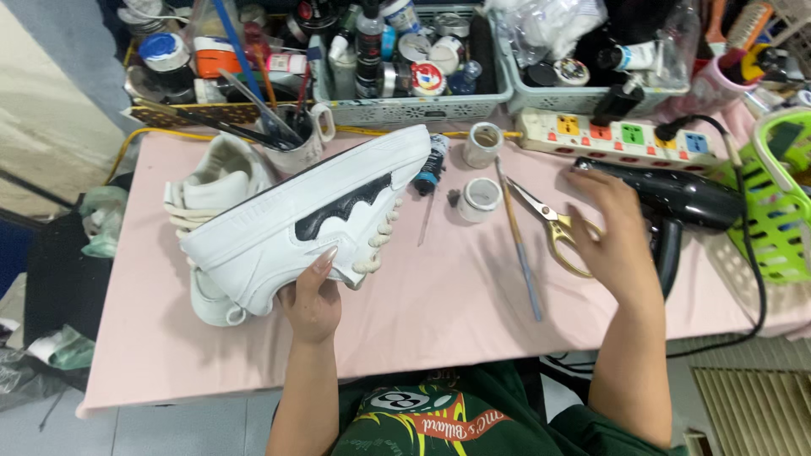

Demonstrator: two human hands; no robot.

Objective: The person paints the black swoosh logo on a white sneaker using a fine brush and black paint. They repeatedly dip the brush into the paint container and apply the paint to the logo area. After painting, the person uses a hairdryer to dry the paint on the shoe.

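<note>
A white shoe (308, 211) is gripped from below by the left hand (311, 295) above the table (439, 312). The right hand (612, 232) is laid with loose fingers against a black hair dryer (676, 207), with gold scissors (553, 224) just beside it.

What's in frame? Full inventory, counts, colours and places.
sneaker: 1, white with black patch, held up at table left
second sneaker: 1, white, on table behind it
hair dryer: 1, black, table right
scissors: 1, gold handles, centre-right
small jars: 2, white, centre
power strip: 1, cream, table back
baskets: several, grey, back edge, full of paints
left hand: grips sneaker
right hand: open, at hair dryer
</note>
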